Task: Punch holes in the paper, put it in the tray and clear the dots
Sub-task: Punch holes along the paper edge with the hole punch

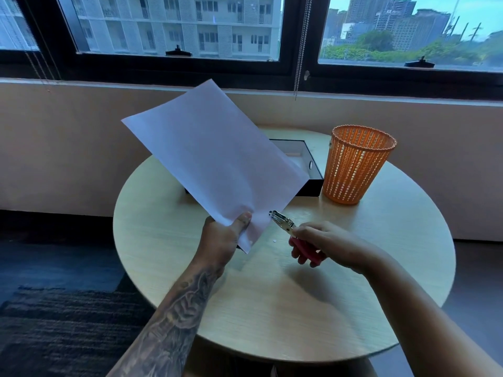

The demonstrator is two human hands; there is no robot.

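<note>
The left hand (224,236) pinched a white sheet of paper (215,159) near its lower corner, with the thumb pressed flat on top and the fingers hidden beneath. It held the sheet up off the round wooden table (272,308), tilted, so that its far corner rose in front of the window sill. The right hand (324,244) had its fingers curled round the red handles of a plier-type hole punch (281,223), and the handles lay close together in the fist. The punch's metal head met the lower right edge of the sheet, just beside the left thumb; whether it was biting the paper could not be told. One small white paper dot (274,240) lay on the table between the two hands. Behind the sheet, and partly hidden by it, sat a black tray (313,170) with a pale inside. An orange mesh wastebasket (356,164) stood upright just beside its right wall.
</note>
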